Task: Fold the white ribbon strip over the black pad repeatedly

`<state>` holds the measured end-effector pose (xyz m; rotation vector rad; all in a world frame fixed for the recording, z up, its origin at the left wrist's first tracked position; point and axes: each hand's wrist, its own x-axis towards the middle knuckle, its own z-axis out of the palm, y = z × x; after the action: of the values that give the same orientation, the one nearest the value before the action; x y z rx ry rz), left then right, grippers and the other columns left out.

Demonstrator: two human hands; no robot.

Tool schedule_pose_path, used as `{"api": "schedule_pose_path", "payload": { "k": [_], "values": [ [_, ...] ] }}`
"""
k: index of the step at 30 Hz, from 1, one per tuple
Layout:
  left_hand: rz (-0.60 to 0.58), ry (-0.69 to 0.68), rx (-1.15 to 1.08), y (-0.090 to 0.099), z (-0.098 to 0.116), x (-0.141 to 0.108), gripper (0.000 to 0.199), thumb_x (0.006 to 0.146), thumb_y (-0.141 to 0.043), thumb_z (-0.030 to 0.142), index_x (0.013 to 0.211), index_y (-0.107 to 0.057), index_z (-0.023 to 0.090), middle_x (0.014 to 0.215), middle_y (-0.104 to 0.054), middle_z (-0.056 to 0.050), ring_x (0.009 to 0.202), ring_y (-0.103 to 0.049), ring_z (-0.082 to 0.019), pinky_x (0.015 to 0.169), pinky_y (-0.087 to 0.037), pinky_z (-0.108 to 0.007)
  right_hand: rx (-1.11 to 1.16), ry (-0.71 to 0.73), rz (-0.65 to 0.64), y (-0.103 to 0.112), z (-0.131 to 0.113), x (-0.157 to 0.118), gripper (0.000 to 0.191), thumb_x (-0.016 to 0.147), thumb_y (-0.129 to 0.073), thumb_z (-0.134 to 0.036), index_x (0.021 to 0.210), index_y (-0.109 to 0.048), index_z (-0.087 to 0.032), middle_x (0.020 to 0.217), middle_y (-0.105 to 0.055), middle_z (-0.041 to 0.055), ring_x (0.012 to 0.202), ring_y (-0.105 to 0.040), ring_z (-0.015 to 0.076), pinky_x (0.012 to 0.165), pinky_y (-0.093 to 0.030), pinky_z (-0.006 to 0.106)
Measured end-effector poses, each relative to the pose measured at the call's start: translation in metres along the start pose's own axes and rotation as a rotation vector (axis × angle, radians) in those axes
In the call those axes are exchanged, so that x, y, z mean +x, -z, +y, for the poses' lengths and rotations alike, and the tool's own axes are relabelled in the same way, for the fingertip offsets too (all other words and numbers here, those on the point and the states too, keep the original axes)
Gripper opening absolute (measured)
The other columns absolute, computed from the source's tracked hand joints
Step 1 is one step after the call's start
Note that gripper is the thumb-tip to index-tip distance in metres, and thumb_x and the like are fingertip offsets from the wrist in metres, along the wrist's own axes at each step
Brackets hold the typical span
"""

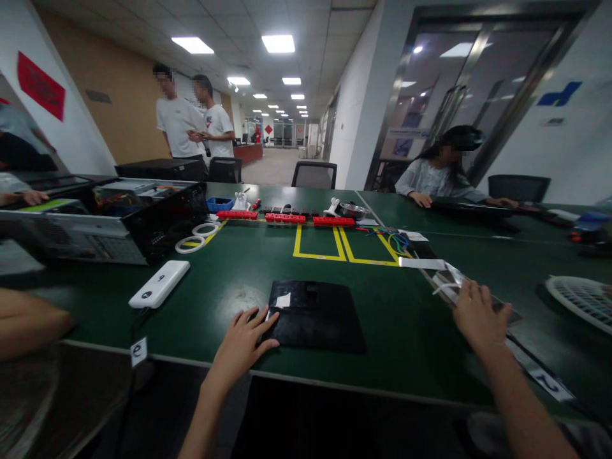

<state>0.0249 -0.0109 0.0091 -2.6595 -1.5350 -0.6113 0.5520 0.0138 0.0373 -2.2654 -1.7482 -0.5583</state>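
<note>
A flat black panel (320,319) with a small white sticker lies on the green table (220,280) in front of me. My left hand (248,338) rests at the panel's left edge, its fingers spread and touching it. Over on the right, my right hand (480,315) lies with fingers apart on a flat dark item (511,312), beside a white strip (423,262). What is under the right palm is hidden.
An open computer case (86,239) stands at the left behind a white power bank (160,284). Red blocks (285,218), two white rings and coloured wires lie farther back. A white mesh item (581,299) is at far right. Several people are nearby.
</note>
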Motion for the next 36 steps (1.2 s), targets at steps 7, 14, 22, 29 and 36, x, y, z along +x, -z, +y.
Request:
{"api": "schedule_pose_path", "payload": {
  "k": [7, 14, 22, 29, 36],
  "values": [
    [-0.005, 0.005, 0.032, 0.000, 0.001, -0.001, 0.051, 0.086, -0.054, 0.047, 0.135, -0.045, 0.033, 0.138, -0.050, -0.005, 0.124, -0.044, -0.028, 0.102, -0.031, -0.049, -0.033, 0.076, 0.000, 0.003, 0.004, -0.001, 0.055, 0.081, -0.015, -0.004, 0.129, -0.041, 0.005, 0.131, -0.046, 0.0312, 0.126, -0.039, 0.0376, 0.098, -0.033, 0.058],
    [0.014, -0.002, 0.028, -0.001, 0.000, -0.001, 0.051, 0.086, -0.054, 0.048, 0.134, -0.046, 0.033, 0.137, -0.051, -0.005, 0.124, -0.044, -0.028, 0.102, -0.032, -0.049, 0.023, 0.137, 0.122, 0.028, -0.014, -0.006, 0.052, 0.083, -0.020, -0.007, 0.131, -0.039, 0.003, 0.132, -0.044, 0.0299, 0.132, -0.031, 0.0359, 0.103, -0.032, 0.054],
    [0.044, 0.045, -0.087, -0.001, -0.002, 0.000, 0.044, 0.086, -0.057, 0.042, 0.127, -0.054, 0.028, 0.132, -0.055, -0.006, 0.124, -0.046, -0.026, 0.103, -0.033, -0.049, 0.530, 0.387, 0.121, 0.083, -0.100, -0.025, 0.059, 0.084, -0.032, -0.011, 0.142, -0.032, -0.020, 0.143, -0.041, 0.0075, 0.129, -0.040, 0.0246, 0.107, -0.033, 0.047],
    [0.101, 0.146, -0.328, 0.002, -0.005, -0.001, 0.036, 0.096, -0.034, 0.028, 0.116, -0.063, 0.020, 0.121, -0.064, -0.007, 0.118, -0.054, -0.022, 0.105, -0.034, -0.045, 0.898, 0.779, -0.272, 0.085, -0.173, -0.040, 0.066, 0.078, -0.031, 0.001, 0.136, -0.043, -0.026, 0.140, -0.046, 0.0018, 0.128, -0.041, 0.0152, 0.109, -0.033, 0.039],
    [0.105, 0.068, -0.361, 0.010, 0.000, -0.002, 0.033, 0.094, -0.040, 0.028, 0.119, -0.061, 0.026, 0.120, -0.064, -0.004, 0.113, -0.057, -0.021, 0.100, -0.042, -0.044, 0.817, 0.941, -0.432, 0.052, -0.211, -0.050, 0.079, 0.066, -0.026, 0.011, 0.134, -0.046, -0.023, 0.140, -0.045, 0.0035, 0.132, -0.035, 0.0138, 0.110, -0.030, 0.040]
  ]
}}
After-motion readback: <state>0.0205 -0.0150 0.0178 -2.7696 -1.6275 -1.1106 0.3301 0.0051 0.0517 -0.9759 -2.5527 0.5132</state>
